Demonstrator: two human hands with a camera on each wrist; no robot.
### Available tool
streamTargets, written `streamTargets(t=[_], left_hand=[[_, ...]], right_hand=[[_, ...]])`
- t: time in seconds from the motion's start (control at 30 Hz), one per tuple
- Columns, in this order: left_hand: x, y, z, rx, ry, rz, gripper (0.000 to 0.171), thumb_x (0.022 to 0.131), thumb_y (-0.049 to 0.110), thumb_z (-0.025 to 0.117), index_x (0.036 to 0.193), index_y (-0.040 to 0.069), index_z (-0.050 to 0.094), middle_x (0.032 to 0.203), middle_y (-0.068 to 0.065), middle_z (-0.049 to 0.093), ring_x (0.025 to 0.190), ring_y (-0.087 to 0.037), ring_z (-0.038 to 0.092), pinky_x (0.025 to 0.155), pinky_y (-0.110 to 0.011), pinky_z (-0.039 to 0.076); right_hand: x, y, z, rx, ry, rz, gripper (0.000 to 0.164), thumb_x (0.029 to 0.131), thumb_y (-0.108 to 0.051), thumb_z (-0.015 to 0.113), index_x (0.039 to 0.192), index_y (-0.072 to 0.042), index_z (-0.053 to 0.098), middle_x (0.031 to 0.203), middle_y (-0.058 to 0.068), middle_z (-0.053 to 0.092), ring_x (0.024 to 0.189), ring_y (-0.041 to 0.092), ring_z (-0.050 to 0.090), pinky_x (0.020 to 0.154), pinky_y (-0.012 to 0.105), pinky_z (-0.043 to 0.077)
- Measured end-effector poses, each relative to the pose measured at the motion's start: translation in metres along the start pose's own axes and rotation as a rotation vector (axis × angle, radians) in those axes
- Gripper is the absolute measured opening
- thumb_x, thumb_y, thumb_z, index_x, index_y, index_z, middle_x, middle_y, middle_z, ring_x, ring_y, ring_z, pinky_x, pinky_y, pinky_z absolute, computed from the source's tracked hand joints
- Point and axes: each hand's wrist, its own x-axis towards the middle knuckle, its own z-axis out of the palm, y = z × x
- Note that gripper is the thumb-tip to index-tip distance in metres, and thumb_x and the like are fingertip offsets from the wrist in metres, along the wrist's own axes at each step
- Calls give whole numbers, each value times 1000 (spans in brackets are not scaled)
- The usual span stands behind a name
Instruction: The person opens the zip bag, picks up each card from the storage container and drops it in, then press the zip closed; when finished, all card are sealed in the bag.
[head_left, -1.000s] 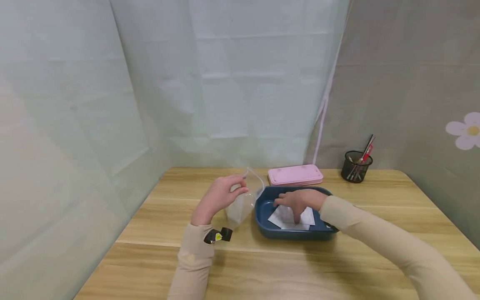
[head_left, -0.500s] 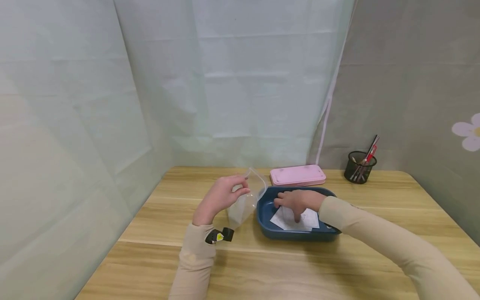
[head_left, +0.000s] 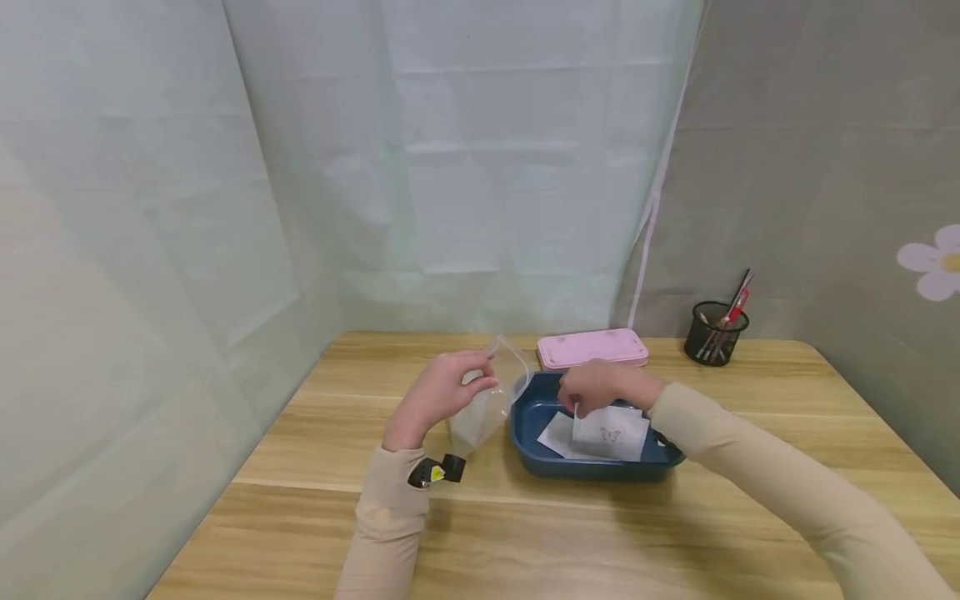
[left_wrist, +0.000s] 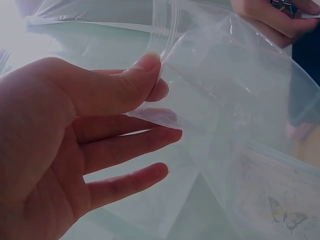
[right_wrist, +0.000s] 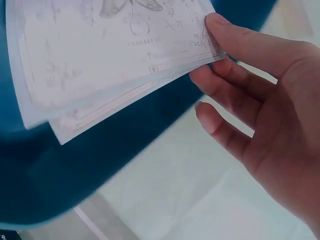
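Note:
My left hand (head_left: 444,392) pinches the rim of a clear zip bag (head_left: 483,417) between thumb and forefinger, and the bag's mouth gapes toward the right. In the left wrist view, a butterfly-printed paper (left_wrist: 282,200) shows inside the bag (left_wrist: 215,90). Over the blue basin (head_left: 540,462), my right hand (head_left: 600,386) pinches a white paper card (head_left: 611,433) with a butterfly print by its corner. The right wrist view has the thumb on top of that card (right_wrist: 110,65), with another sheet's edge (right_wrist: 70,132) showing below it. More white paper (head_left: 558,435) lies in the basin.
Behind the basin lies a pink case (head_left: 592,347). A black mesh pen cup (head_left: 715,337) with pens and a red-handled item stands at the back right of the wooden table (head_left: 337,533). Pale cloth walls (head_left: 487,208) surround the table.
My right hand has risen a little with a card's corner in its fingers, tilting the card up from the papers in the basin. The left hand and bag have stayed put.

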Motion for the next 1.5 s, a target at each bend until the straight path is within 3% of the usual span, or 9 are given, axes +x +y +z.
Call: streamTargets(t=[0.3,0.57,0.9,1.07,1.33,1.5], left_hand=[[-1,-1,1,-13,-29,-22,8,85,17,73,84,11,69,108,-12,73,107,-26,68,90,-40,53],[-1,-1,1,5,-45,-17,7,86,18,72,86,11,68,92,-3,70,78,-16,63,77,-34,53],[0,-1,3,-8,-48,-27,7,86,15,73,84,12,67,96,-4,72,81,-19,66,76,-35,52],[0,-1,2,-4,-59,-32,7,86,16,72,84,11,67,95,-4,71,79,-17,64,77,-35,52],[1,2,-1,13,-74,-48,8,87,19,71,84,13,67,89,-1,69,73,-13,58,73,-32,50],[1,1,1,11,-71,-49,8,87,18,72,84,13,67,89,-1,68,73,-15,58,74,-33,50]], right_hand=[[-13,1,-15,31,94,-10,8,87,-10,70,79,-11,70,71,-3,61,66,9,50,67,23,46],[-10,4,-8,69,158,-35,6,94,-12,63,91,-14,68,79,-4,61,74,10,53,74,25,48],[-6,5,-4,132,248,-42,5,93,-14,64,94,-15,69,84,-4,65,78,9,55,80,27,52],[-12,3,-12,122,355,-72,4,91,-11,65,91,-12,70,81,-1,58,76,10,51,73,24,48],[-22,-5,-20,161,475,30,6,90,-12,66,94,-10,71,81,0,62,72,9,51,68,22,48],[-30,-12,-21,260,503,85,3,90,-13,66,90,-12,69,68,-4,53,65,7,48,65,21,42]])
